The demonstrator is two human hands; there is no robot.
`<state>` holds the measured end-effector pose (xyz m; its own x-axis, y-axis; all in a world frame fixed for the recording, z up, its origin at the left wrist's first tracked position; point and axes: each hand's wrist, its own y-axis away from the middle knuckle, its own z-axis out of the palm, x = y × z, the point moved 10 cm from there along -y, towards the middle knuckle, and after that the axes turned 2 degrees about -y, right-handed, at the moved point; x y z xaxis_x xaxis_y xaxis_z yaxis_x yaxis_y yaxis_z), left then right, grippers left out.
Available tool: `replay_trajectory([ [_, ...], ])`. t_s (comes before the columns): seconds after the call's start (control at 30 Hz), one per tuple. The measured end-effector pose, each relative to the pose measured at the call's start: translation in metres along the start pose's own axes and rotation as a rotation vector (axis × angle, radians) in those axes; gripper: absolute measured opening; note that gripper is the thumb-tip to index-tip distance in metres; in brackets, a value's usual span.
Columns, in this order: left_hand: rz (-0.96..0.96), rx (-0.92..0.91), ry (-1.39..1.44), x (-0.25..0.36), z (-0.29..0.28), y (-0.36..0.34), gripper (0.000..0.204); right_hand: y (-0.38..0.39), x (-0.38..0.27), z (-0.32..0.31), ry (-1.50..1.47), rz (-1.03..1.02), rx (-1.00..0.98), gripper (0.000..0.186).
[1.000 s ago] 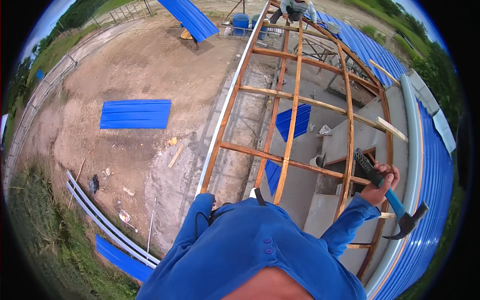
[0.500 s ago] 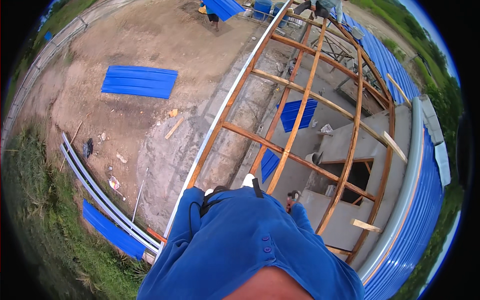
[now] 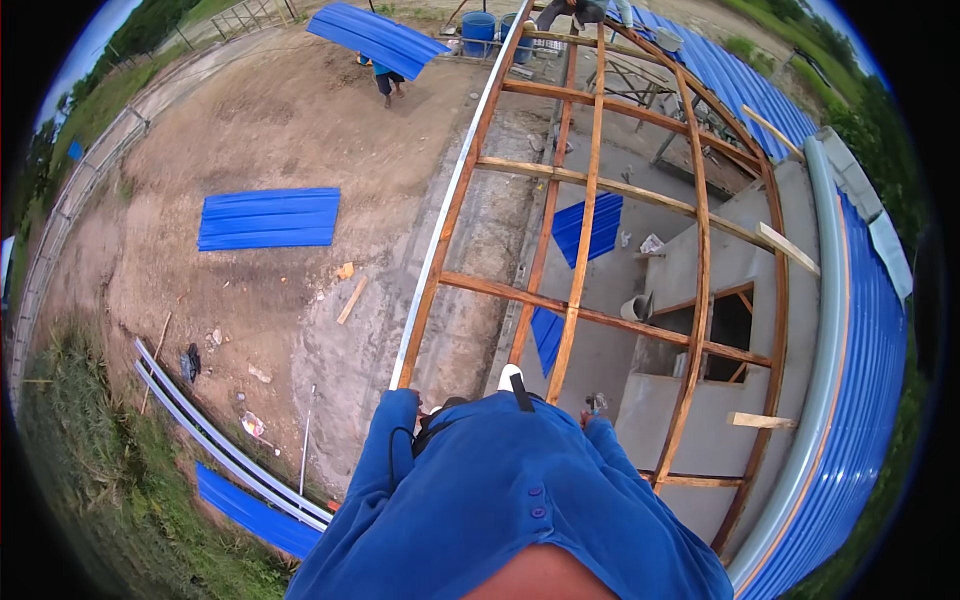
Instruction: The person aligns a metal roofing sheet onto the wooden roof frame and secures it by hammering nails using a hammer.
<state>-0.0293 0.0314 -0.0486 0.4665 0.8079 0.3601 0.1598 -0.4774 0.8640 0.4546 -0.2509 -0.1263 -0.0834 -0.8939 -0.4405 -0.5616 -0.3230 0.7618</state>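
I stand in blue long sleeves over an open wooden roof frame (image 3: 590,310). My right hand (image 3: 587,419) shows just past its cuff, closed around what looks like a hammer (image 3: 597,402), its grey metal head showing beyond the fingers. My left hand (image 3: 418,398) is mostly hidden by its sleeve and my shirt, close to the outer beam with its white metal edging (image 3: 440,245); its fingers do not show. A white shoe tip (image 3: 511,378) sticks out before my shirt, near a rafter.
Below lie blue roofing sheets (image 3: 268,218) and long metal channels (image 3: 225,435). A person on the ground carries a blue sheet (image 3: 378,40); another sits on the frame's far end (image 3: 575,12). Gaps between beams drop to a concrete floor. Blue roofing (image 3: 868,400) runs along the right.
My view has tilted up and shifted, so the frame and ground appear lower. The person with the blue sheet now shows more fully. My right hand still holds the tool.
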Motion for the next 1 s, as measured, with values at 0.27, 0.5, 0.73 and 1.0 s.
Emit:
replay_trajectory([
  [0.27,-0.005,-0.061,0.218,0.025,0.007,-0.047,0.026,-0.011,-0.024,0.006,-0.464,0.205,0.003,0.031],
  [0.5,0.142,0.044,-0.448,0.004,-0.001,0.023,0.025,0.000,-0.037,0.031,-0.125,0.094,-0.126,0.030],
  [0.73,-0.017,0.235,-1.036,-0.040,-0.036,0.047,0.030,-0.102,0.040,0.103,0.512,-0.355,-0.303,0.063],
  [1.0,0.011,-0.050,-0.192,-0.055,-0.008,-0.029,0.024,-0.062,0.028,0.072,0.483,-0.015,-0.156,0.052],
])
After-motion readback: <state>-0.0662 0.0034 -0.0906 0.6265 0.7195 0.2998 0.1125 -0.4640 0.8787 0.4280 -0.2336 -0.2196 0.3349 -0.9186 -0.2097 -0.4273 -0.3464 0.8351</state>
